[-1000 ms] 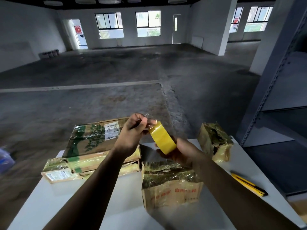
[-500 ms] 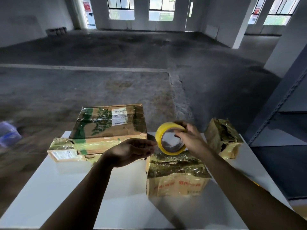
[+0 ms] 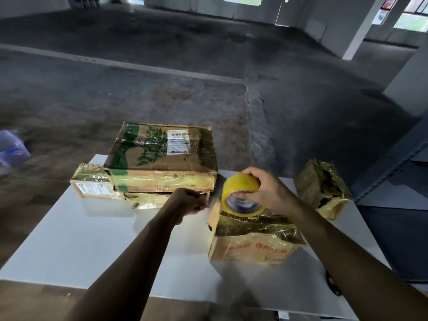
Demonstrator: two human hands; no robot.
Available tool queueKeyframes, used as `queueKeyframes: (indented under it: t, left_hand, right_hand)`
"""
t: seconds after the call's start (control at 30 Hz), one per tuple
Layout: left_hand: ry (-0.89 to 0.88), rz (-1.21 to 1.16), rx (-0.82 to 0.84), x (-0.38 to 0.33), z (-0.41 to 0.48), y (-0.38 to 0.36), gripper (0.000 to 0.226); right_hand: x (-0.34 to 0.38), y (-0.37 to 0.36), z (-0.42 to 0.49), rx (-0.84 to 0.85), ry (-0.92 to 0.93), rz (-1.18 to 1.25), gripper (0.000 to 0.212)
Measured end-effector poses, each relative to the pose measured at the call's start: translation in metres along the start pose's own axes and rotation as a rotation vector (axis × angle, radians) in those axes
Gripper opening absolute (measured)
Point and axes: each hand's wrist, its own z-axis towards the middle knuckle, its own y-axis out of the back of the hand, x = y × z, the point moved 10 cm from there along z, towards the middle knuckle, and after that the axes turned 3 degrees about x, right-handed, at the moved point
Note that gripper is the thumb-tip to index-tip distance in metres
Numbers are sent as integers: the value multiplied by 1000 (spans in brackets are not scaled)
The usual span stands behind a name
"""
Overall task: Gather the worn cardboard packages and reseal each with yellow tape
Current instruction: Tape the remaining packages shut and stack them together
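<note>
My right hand [image 3: 266, 191] grips a roll of yellow tape [image 3: 240, 195] and holds it down on the top of a worn cardboard package with red print [image 3: 252, 242] at the table's middle. Just left of the roll, my left hand [image 3: 188, 201] pinches the free tape end, fingers curled. A large flat package with a green plant print [image 3: 162, 158] lies behind on a smaller labelled package [image 3: 95, 184]. A crumpled small package [image 3: 322, 186] stands at the right.
All of this sits on a white table [image 3: 81, 239]. Dark metal shelving [image 3: 398, 158] rises at the right. A blurred bluish bag [image 3: 11, 147] lies on the concrete floor at the left.
The roll has come down from chest height onto the red-print package. My left hand has closed and drawn away to the left of the roll. The view has tilted down.
</note>
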Motion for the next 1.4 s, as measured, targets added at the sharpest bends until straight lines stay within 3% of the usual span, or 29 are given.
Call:
queueKeyframes:
  t: [0.07,0.17,0.5,0.83,0.93,1.17,1.3,1.4]
  left_hand:
    - [-68,93,-111,-3,3,23,11]
    - [-168,243,-179,-11,3,23,16]
    - [-156,448,-181,13,8,3,17]
    - [-102,471,-183,44,17,2,25]
    - [-100,464,-190,57,21,-9,26]
    - [-82,342,-165,84,27,-45,28]
    - [-82,270,-115,89,28,-52,32]
    - [14,250,-69,101,28,-54,43]
  right_hand:
    - [-1,2,-6,64,-47,-174,62]
    - [-2,7,-9,38,-78,-208,52]
    - [-13,-6,2,23,19,-287,32]
    - [-24,-22,-2,56,14,-255,37]
    - [-28,-22,-2,47,-2,-251,30]
    - [-37,-19,-4,13,-15,-202,19]
    - [-41,-18,-3,-47,-5,-218,24]
    - [-44,-18,-3,-60,11,-217,25]
